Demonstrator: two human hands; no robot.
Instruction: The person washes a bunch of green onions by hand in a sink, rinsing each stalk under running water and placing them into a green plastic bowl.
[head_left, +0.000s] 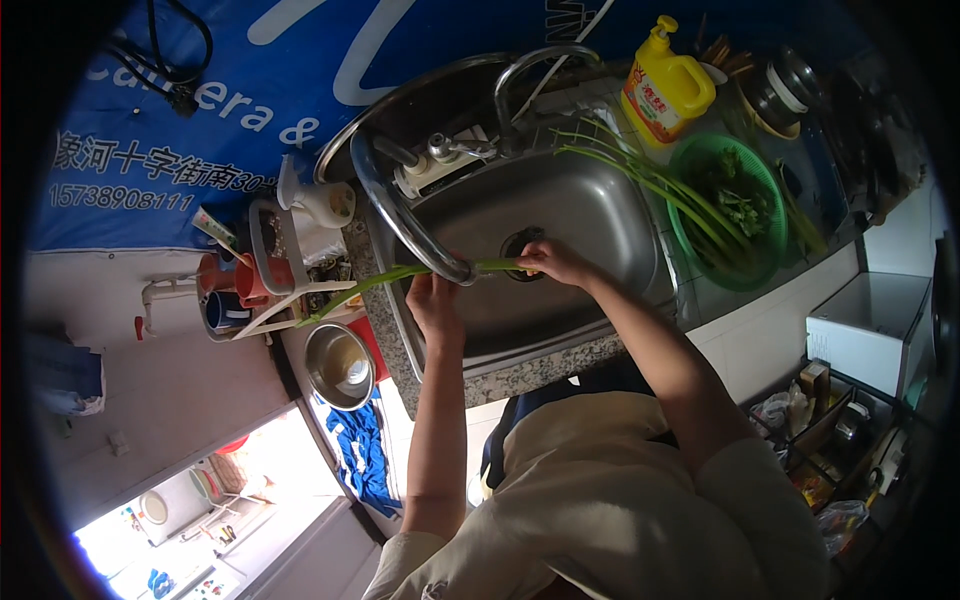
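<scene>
A long green stalk, apparently celery (360, 286), stretches level across the left part of the stainless steel sink (600, 195). My left hand (436, 307) grips its middle, just left of the tip of the curved chrome faucet spout (409, 229). At the stalk's right end, my right hand (556, 262) pinches it over the dark drain (517, 244). Under the spout tip, the stalk is wet or in a thin water stream; which one is hard to tell. The stalk's leafy left end reaches past the sink's edge.
Right of the sink, a green plastic basket (781, 225) holds more stalks (694, 199), some reaching over the basin. Behind it stands a yellow pump jug (667, 94). A second faucet (501, 94) rises at the back. A spray bottle (322, 201) and a steel bowl (311, 360) are at left.
</scene>
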